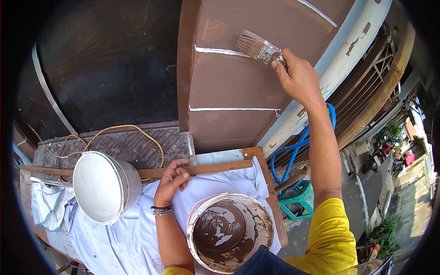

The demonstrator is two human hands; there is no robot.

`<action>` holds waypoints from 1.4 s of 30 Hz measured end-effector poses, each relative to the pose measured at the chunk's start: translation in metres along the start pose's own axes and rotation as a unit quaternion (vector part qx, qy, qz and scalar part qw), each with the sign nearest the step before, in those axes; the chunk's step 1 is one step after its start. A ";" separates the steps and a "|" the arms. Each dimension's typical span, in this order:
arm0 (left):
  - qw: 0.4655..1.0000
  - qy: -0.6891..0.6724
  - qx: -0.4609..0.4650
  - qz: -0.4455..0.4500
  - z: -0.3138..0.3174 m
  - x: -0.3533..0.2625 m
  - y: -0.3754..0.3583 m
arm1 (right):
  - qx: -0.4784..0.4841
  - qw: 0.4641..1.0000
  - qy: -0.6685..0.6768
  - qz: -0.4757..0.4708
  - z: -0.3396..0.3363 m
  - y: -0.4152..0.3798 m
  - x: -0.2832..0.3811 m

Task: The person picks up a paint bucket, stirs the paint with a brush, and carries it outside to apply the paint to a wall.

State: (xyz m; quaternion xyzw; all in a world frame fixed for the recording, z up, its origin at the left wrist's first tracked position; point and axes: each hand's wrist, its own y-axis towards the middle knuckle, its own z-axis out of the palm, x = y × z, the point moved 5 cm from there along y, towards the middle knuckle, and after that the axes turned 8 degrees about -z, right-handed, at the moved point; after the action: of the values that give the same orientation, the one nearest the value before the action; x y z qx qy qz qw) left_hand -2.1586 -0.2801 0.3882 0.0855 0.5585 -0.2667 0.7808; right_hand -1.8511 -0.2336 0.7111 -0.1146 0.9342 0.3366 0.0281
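My right hand (298,75) is raised to the brown wall (229,85), fingers wrapped around the handle of a flat paintbrush (256,47). The brush's brown-stained bristles point left, at the end of a white groove line (217,51) in the wall. Lower down, my left hand (173,180) hovers near the wooden edge strip of the cloth-covered platform; its fingers are loosely bent and hold nothing. A bucket of brown paint (229,231) stands just below and right of it, its inner wall smeared with paint. On the left is a white bucket (98,188), tilted toward me in view.
A pale cloth (123,243) covers the platform. An orange cable (123,126) loops over the patterned board behind the strip. To the right are a pale pipe (350,46), a blue hose (298,145), a green stool (300,199) and a street with parked motorbikes.
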 end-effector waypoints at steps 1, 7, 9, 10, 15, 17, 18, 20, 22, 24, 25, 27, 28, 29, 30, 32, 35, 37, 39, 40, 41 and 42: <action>1.000 0.001 0.000 0.001 0.000 0.000 0.000 | 0.001 1.000 -0.003 0.003 0.001 -0.001 -0.002; 1.000 0.002 -0.003 0.001 0.000 0.000 0.001 | 0.008 1.000 -0.013 0.016 0.000 -0.005 -0.012; 1.000 0.001 -0.003 0.002 0.000 0.001 0.000 | 0.009 1.000 -0.016 0.018 0.001 -0.006 -0.014; 1.000 0.001 -0.002 0.003 0.000 0.001 0.001 | 0.009 1.000 -0.018 0.018 0.001 -0.007 -0.015; 1.000 0.003 -0.004 0.004 0.000 -0.001 0.001 | 0.009 0.999 -0.028 0.018 -0.001 -0.007 -0.018; 1.000 0.001 -0.004 0.004 0.000 -0.001 0.000 | 0.010 0.999 -0.030 0.015 -0.001 -0.008 -0.018; 1.000 0.001 -0.004 0.004 0.000 0.000 0.000 | 0.011 0.999 -0.032 0.018 -0.001 -0.009 -0.018; 1.000 0.000 -0.002 0.003 0.000 0.000 0.001 | 0.012 0.999 -0.035 0.021 -0.002 -0.009 -0.019; 1.000 0.000 -0.003 0.002 0.000 0.000 0.001 | 0.012 0.999 -0.030 0.024 -0.003 -0.010 -0.019; 1.000 0.001 -0.003 0.002 0.000 0.000 0.001 | 0.010 0.999 -0.030 0.025 -0.003 -0.011 -0.020; 1.000 0.001 -0.003 0.002 0.000 0.000 0.001 | 0.008 0.999 -0.032 0.024 -0.003 -0.012 -0.021; 1.000 0.000 -0.002 0.002 0.001 -0.001 0.000 | 0.009 0.999 -0.035 0.025 -0.004 -0.013 -0.023; 1.000 0.000 -0.002 0.002 0.001 -0.001 0.000 | 0.012 0.999 -0.037 0.028 -0.004 -0.013 -0.024; 1.000 0.000 -0.001 0.002 0.002 -0.002 0.000 | 0.015 0.999 -0.038 0.031 -0.005 -0.014 -0.025; 1.000 0.000 -0.001 0.003 0.002 -0.002 0.000 | 0.013 0.999 -0.041 0.031 -0.005 -0.015 -0.027; 1.000 0.001 0.000 0.005 0.002 -0.003 0.000 | 0.008 0.998 -0.045 0.031 -0.005 -0.018 -0.031; 1.000 0.000 0.003 0.006 0.002 -0.002 0.000 | 0.016 0.998 -0.043 0.045 -0.006 -0.020 -0.033; 1.000 0.001 0.002 0.006 0.002 -0.003 0.000 | 0.016 0.997 -0.048 0.052 -0.007 -0.022 -0.037; 1.000 0.001 0.002 0.006 0.003 -0.003 0.000 | 0.020 0.997 -0.051 0.060 -0.008 -0.025 -0.042; 1.000 0.002 0.002 0.006 0.002 -0.002 0.000 | 0.023 0.996 -0.051 0.065 -0.010 -0.027 -0.044; 1.000 0.002 0.001 0.007 0.001 -0.002 0.000 | 0.026 0.996 -0.051 0.069 -0.010 -0.028 -0.045; 1.000 0.002 -0.001 0.008 0.001 -0.002 0.000 | 0.018 0.997 -0.041 0.057 -0.011 -0.026 -0.040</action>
State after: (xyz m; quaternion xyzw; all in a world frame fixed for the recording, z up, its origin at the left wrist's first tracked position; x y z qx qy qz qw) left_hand -2.1582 -0.2800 0.3905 0.0900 0.5594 -0.2599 0.7820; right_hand -1.8058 -0.2519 0.7088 -0.0464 0.9432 0.3252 0.0493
